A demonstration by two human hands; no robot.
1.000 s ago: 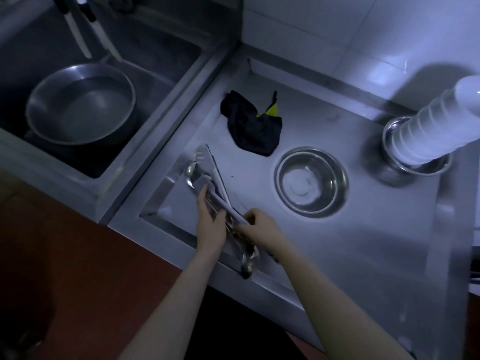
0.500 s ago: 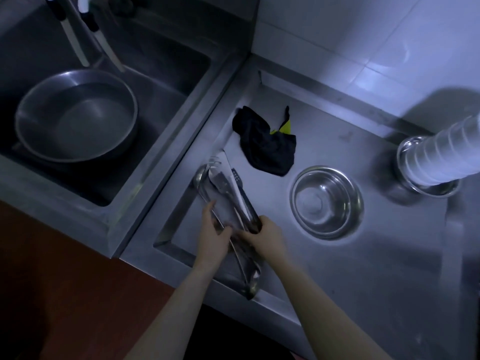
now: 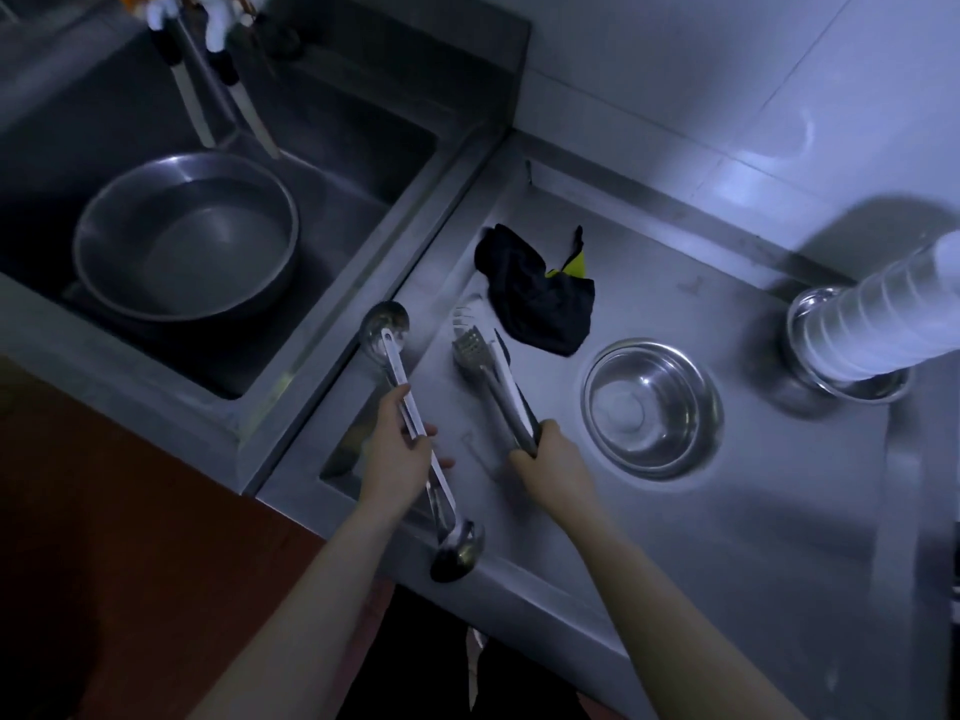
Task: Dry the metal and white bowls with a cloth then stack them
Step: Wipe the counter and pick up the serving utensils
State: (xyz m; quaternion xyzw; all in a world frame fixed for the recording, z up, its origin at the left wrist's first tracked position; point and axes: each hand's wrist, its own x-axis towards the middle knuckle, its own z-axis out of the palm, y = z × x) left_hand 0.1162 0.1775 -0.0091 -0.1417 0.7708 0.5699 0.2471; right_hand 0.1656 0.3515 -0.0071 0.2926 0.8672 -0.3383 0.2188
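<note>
A small metal bowl (image 3: 652,407) stands upright on the steel counter (image 3: 727,537). At the far right a tall stack of white bowls (image 3: 893,324) sits in another metal bowl (image 3: 810,324). A black cloth with a yellow patch (image 3: 540,293) lies crumpled behind the utensils. My left hand (image 3: 397,454) grips the handles of two metal ladles (image 3: 387,324), one bowl pointing away and one toward me. My right hand (image 3: 550,459) grips metal tongs and other utensils (image 3: 483,361) by their handles, just left of the small metal bowl.
A large metal basin (image 3: 187,236) sits in the sink (image 3: 363,163) at the left, under two knives hanging on the wall (image 3: 208,96). A raised rim divides sink and counter. Tiled wall stands behind. Brown floor lies at the lower left.
The bunch of utensils that both hands held together has been split: my left hand moved left with the ladles, my right hand keeps the tongs. The camera came closer.
</note>
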